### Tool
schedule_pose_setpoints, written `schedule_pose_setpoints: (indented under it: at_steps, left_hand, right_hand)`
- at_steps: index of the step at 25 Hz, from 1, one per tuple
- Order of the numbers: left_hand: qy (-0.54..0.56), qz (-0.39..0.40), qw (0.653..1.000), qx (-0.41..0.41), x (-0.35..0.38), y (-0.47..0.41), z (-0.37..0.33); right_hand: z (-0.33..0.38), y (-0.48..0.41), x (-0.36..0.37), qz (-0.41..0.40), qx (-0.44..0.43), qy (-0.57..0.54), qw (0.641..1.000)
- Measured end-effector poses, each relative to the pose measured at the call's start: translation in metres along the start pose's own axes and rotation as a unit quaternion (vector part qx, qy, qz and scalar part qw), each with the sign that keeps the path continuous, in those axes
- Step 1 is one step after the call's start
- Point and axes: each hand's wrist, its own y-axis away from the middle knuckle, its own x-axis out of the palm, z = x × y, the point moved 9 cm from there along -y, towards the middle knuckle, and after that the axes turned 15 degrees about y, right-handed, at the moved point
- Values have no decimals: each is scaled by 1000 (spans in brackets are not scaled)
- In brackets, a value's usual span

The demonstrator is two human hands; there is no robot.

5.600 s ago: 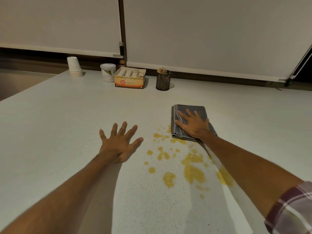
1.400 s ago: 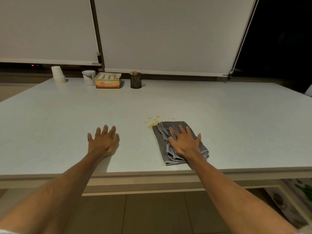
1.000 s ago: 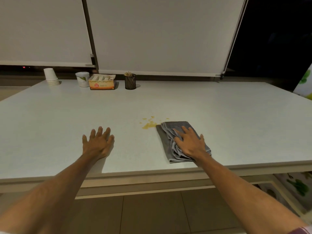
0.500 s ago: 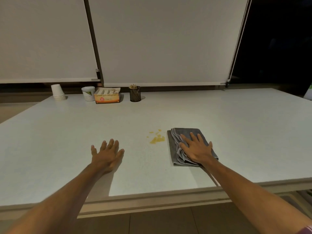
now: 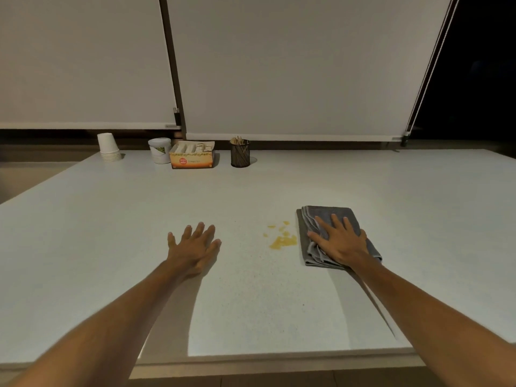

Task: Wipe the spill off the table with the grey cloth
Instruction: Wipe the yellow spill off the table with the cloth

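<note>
Right hand (image 5: 339, 241), palm down with fingers spread, presses flat on the grey cloth (image 5: 329, 219); it pins the cloth and does not pinch it. The cloth lies folded in several layers on the white bench (image 5: 279, 303), its left edge just beside the yellow spill (image 5: 282, 239) but not covering it. Being soft, light and limp, the cloth will likely bunch or unfold if dragged by a corner; broad downward pressure over its middle should carry all layers together, and the smooth surface should let it slide easily. Left hand (image 5: 194, 247) rests open and empty on the bench, well left of the spill. Along the far edge stand stacked paper cups (image 5: 108, 148), a tub (image 5: 160, 150), a sachet box (image 5: 192, 155) and a mesh holder (image 5: 240, 153).
</note>
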Motion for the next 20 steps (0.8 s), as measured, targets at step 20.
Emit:
schedule_pose_setpoints:
  at_steps: [20]
  left_hand:
    - [14, -19, 1000, 1, 12, -37, 18]
  right_hand:
    - [38, -58, -7, -20, -33, 11, 999]
